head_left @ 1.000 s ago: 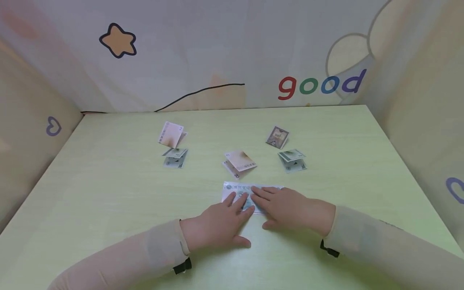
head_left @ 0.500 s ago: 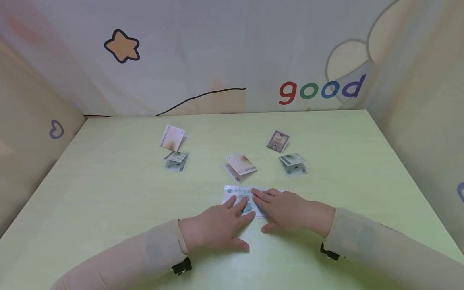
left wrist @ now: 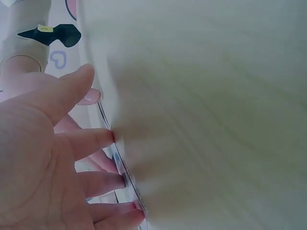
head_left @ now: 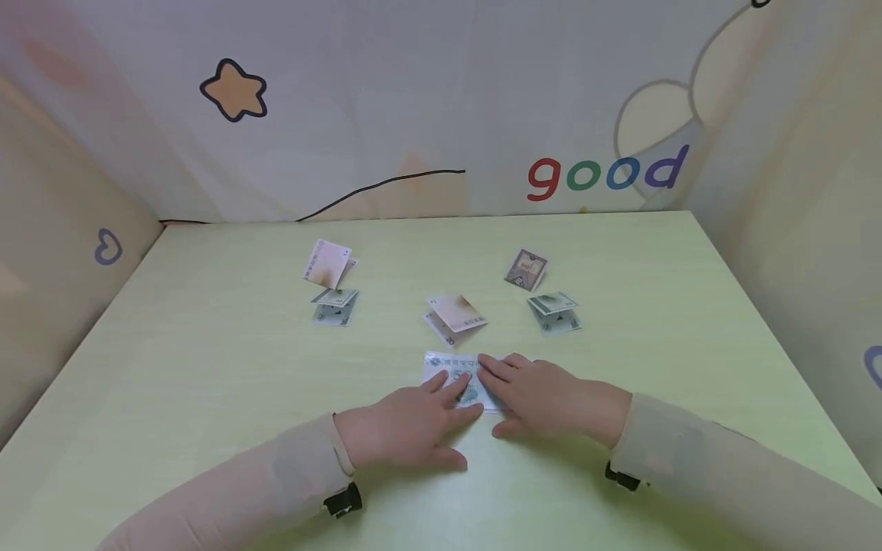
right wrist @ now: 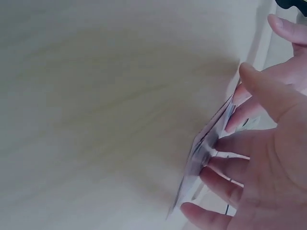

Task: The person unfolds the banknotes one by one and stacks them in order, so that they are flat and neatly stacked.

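A blue-green banknote [head_left: 451, 363] lies flat on the table in front of the person, partly covered by fingers. My left hand [head_left: 413, 425] rests its spread, straight fingertips on its near left part, thumb out on the table side. Over the right part lies my right hand [head_left: 554, 398], fingers extended and close together. In the right wrist view, layered edges of paper [right wrist: 204, 134] show beside the fingertips; how many layers, I cannot tell. Just beyond the flat note stands a folded pinkish banknote [head_left: 456, 312], half open.
Further back at left are a folded pinkish banknote [head_left: 328, 262] and a folded green one [head_left: 334, 298], close together. At right sit a folded brown banknote [head_left: 527, 268] and another folded green banknote [head_left: 554, 302]. Printed fabric walls [head_left: 386, 99] border the pale table [head_left: 207, 344].
The head view has tilted a little, so the table sits slightly lower in it. Both hands stay on the flat banknote, almost unmoved.
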A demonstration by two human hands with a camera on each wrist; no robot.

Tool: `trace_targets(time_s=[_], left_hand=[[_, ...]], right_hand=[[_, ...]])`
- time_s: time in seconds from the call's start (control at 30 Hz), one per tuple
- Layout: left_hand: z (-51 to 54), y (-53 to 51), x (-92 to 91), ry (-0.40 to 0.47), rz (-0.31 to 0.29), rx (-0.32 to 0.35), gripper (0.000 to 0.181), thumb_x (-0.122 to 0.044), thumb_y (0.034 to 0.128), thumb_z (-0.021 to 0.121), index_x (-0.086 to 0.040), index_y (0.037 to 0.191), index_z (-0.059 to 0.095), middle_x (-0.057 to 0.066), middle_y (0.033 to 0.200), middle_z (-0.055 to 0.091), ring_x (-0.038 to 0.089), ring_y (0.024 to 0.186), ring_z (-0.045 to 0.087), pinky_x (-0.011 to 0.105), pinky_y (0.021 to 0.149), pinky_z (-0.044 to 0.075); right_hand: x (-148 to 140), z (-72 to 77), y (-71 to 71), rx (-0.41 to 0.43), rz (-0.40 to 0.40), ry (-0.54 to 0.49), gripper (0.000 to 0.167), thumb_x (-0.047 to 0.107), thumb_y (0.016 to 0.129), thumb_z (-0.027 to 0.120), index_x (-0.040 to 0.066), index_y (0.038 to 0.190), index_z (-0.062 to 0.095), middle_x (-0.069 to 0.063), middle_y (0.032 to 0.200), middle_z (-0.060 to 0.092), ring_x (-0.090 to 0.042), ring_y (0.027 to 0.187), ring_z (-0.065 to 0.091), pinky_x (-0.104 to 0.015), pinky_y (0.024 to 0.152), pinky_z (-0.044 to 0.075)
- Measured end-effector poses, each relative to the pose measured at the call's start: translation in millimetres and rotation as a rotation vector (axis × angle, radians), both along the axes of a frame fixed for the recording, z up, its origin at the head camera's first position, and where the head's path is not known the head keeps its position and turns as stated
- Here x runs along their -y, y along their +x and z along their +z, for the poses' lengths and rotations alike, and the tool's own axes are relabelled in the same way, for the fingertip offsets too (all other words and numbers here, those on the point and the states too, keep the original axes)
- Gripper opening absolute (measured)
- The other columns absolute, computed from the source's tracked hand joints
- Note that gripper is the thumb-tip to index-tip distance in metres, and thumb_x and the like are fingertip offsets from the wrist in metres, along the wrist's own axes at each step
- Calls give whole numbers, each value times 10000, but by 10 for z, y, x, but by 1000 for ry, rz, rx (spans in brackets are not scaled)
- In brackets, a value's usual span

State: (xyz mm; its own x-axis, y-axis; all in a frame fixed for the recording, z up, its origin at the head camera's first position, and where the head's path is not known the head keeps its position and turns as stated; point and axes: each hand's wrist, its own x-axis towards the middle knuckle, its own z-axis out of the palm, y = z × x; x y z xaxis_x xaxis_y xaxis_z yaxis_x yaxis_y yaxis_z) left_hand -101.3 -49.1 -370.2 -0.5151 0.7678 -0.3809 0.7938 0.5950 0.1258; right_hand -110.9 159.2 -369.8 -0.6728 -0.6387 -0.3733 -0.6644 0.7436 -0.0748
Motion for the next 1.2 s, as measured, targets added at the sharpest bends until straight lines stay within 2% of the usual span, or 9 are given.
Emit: trace_targets(time_s=[0.17, 0.3, 0.53, 0.73, 0.83, 1.07, 1.2], left_hand=[[-12, -18, 3, -2, -19, -20, 669, -570, 905, 461, -221, 1460, 331, 151, 1518, 184, 388, 1340, 257, 423, 1010, 363], [-40, -26, -9, -1, -29, -33, 662, -573, 905, 457, -229, 1457, 338, 149, 1514, 196, 388, 1334, 271, 422, 1002, 373], [-49, -27, -11, -14, -6, -28, 654, -571, 904, 462, -256, 1461, 325, 125, 1525, 181, 371, 1347, 253, 428, 975, 402], [-51, -2, 41, -56, 88, -49, 663, -599, 885, 471, -280, 1452, 342, 82, 1518, 231, 344, 1330, 310, 425, 834, 499], [-35, 8, 84, -61, 118, -64, 668, -600, 882, 475, -265, 1448, 355, 74, 1511, 249, 329, 1320, 336, 424, 837, 497], [-7, -24, 179, -43, 121, -60, 642, -567, 898, 479, -211, 1426, 403, 69, 1496, 285, 257, 1333, 331, 405, 928, 445], [0, -48, 218, -42, 116, -116, 599, -552, 898, 495, -181, 1368, 492, 66, 1443, 390, 210, 1283, 413, 373, 892, 470]], right_hand=[[-94, -5, 63, 68, 11, -26, 731, 474, 883, 577, 93, 1454, 326, -89, 1525, 224, -313, 1368, 236, -481, 1019, 336], [-177, 18, 145, 106, -9, -24, 698, 465, 882, 581, 133, 1450, 348, -122, 1521, 220, -357, 1368, 211, -497, 989, 366], [-210, 26, 186, 76, 3, -19, 716, 490, 880, 568, 116, 1448, 348, -168, 1509, 222, -380, 1357, 221, -480, 971, 392], [-209, 19, 182, 44, 35, 2, 717, 500, 881, 560, 117, 1448, 347, -160, 1504, 241, -372, 1353, 240, -461, 1019, 342], [-218, 26, 193, 33, 44, 10, 722, 500, 880, 561, 104, 1445, 350, -172, 1500, 245, -381, 1349, 243, -458, 1022, 338], [-231, 23, 188, 29, 50, 2, 725, 499, 881, 560, 115, 1454, 335, -156, 1507, 235, -369, 1359, 226, -450, 1033, 327], [-230, 8, 184, 34, 55, 3, 726, 502, 882, 556, 117, 1455, 331, -152, 1509, 232, -365, 1360, 225, -447, 1032, 329]])
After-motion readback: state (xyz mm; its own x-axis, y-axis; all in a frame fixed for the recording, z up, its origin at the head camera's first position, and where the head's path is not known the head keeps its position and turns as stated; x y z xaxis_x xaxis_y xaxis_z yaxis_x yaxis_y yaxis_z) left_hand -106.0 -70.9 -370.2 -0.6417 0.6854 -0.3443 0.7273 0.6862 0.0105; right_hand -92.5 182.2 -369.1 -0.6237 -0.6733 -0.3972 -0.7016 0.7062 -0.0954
